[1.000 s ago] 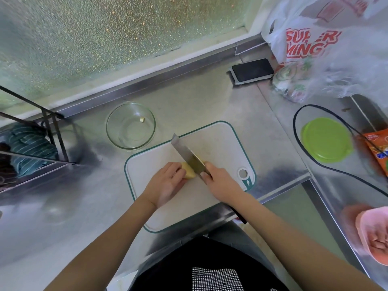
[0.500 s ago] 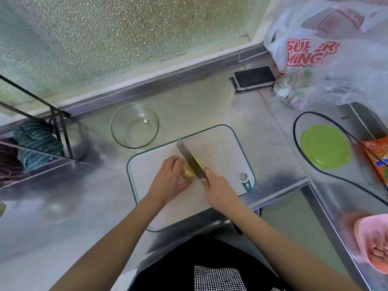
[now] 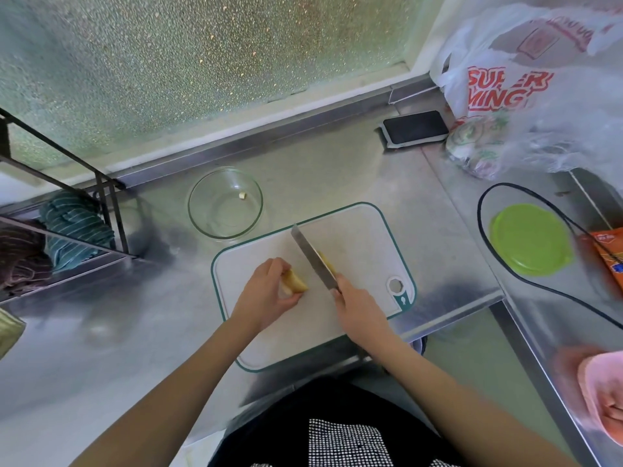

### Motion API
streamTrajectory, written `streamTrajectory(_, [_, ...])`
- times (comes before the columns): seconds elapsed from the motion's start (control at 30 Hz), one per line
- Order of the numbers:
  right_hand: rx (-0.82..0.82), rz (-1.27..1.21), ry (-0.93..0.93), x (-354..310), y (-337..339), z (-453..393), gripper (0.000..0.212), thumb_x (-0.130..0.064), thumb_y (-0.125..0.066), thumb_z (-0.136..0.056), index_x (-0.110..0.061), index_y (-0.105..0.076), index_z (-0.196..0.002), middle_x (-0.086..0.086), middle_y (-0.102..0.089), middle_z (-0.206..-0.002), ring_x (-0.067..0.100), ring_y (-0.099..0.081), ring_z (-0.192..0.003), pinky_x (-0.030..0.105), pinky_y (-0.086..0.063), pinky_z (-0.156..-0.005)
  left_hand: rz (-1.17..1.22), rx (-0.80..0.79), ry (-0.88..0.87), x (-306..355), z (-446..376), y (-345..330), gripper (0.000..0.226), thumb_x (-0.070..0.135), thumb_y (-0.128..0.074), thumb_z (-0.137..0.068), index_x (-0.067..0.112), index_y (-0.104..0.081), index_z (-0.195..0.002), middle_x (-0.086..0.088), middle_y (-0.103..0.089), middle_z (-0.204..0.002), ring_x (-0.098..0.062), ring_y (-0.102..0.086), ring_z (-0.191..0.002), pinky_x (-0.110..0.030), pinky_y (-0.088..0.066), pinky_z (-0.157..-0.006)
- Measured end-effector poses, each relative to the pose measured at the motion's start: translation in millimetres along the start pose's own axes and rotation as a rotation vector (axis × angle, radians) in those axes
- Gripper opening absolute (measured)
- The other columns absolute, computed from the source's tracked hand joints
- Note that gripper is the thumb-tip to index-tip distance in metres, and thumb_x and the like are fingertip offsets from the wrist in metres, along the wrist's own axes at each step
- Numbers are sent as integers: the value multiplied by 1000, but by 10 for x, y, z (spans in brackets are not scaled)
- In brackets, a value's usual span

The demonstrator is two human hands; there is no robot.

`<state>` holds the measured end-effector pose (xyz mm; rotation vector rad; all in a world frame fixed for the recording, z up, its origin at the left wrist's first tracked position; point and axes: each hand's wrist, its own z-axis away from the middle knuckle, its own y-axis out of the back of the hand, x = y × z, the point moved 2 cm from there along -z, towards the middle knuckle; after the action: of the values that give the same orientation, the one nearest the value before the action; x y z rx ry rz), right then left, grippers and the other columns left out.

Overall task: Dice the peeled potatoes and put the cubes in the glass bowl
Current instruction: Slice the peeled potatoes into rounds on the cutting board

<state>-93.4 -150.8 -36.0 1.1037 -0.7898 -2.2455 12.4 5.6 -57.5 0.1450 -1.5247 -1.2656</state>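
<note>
A white cutting board (image 3: 357,230) with a green rim lies on the steel counter. My left hand (image 3: 266,293) holds a yellow potato piece (image 3: 295,282) on the board. My right hand (image 3: 359,306) grips a knife (image 3: 312,256) whose blade points away to the upper left. A second potato piece (image 3: 328,262) lies just right of the blade, partly hidden by it. The two pieces are apart. The glass bowl (image 3: 225,203) stands behind the board at its left and holds one small cube (image 3: 242,195).
A black wire rack with striped cloths (image 3: 72,227) stands at the left. A phone (image 3: 415,127) and plastic bags (image 3: 526,82) sit at the back right. A green lid (image 3: 530,243), a black cable (image 3: 485,251) and an orange packet (image 3: 610,254) lie on the right counter.
The knife has gone through the potato. My left hand has drawn one half away to the left, and the other half stays by the blade.
</note>
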Motion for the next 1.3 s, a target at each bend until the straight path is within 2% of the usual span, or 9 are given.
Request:
streamTrajectory(0.27, [33,-76,-34,113,142,-20,36,-27,-36,-101,-16,-37,-135,15,-64,-101,33,-61,-92,43,-49,-86,55,-55,-9,118,-68,-35,56,32,-73,-76,19,-48,-124,0,-50,-120,-15,-49,-103,-25,-44,-89])
streamTrajectory(0.43, [4,-49,-66,166,112,16,39,-28,-36,-101,-18,-33,-139,12,-63,-102,25,-61,-91,34,-47,-86,33,-78,3,136,-90,-37,59,34,-71,-77,20,-46,-128,1,-49,-122,-15,-48,-105,-27,-44,-92])
streamTrajectory(0.7, [-12,-72,-62,168,142,74,38,-27,-38,-100,-20,-36,-138,10,-62,-108,24,-59,-99,33,-46,-93,-31,-120,-50,261,-132,-10,56,43,-62,-80,21,-46,-129,1,-46,-128,-16,-40,-116,-25,-34,-98])
streamTrajectory(0.83, [-18,135,-12,199,196,80,41,-28,-31,-101,-30,-26,-142,7,-64,-95,20,-60,-77,33,-52,-80,-98,109,-319,560,-322,174,53,47,-50,-82,15,-55,-125,-5,-55,-125,-24,-48,-115,-40,-42,-97])
streamTrajectory(0.87, [-22,192,-1,198,209,82,45,-27,-29,-102,-35,-20,-145,8,-64,-93,21,-60,-74,34,-52,-75,-165,92,-406,658,-408,188,55,48,-50,-83,15,-54,-127,-6,-54,-129,-26,-48,-118,-40,-38,-101])
streamTrajectory(0.97, [-56,355,29,183,227,108,61,-19,-30,-100,-42,3,-146,9,-65,-99,25,-65,-80,37,-53,-73,-479,-325,-464,849,-701,112,58,53,-44,-91,23,-39,-140,0,-37,-147,-20,-32,-135,-36,-13,-112])
streamTrajectory(1.03, [-65,433,31,179,259,112,67,-16,-33,-99,-42,7,-146,8,-64,-102,22,-65,-81,33,-51,-72,-565,-505,-386,893,-837,60,51,50,-41,-93,24,-40,-138,0,-47,-140,-19,-40,-129,-34,-17,-110])
streamTrajectory(1.13, [-66,474,44,175,310,129,65,-18,-36,-100,-38,3,-148,8,-63,-106,21,-65,-84,30,-50,-72,-439,-592,-258,909,-943,-1,44,44,-51,-91,22,-51,-129,-1,-59,-120,-22,-51,-114,-32,-36,-94])
streamTrajectory(1.3, [-31,487,28,216,335,156,66,-16,-34,-99,-41,5,-146,8,-62,-100,25,-65,-82,33,-48,-69,-301,-717,-152,902,-966,-94,42,48,-52,-89,22,-56,-123,-2,-54,-125,-23,-48,-116,-37,-39,-98])
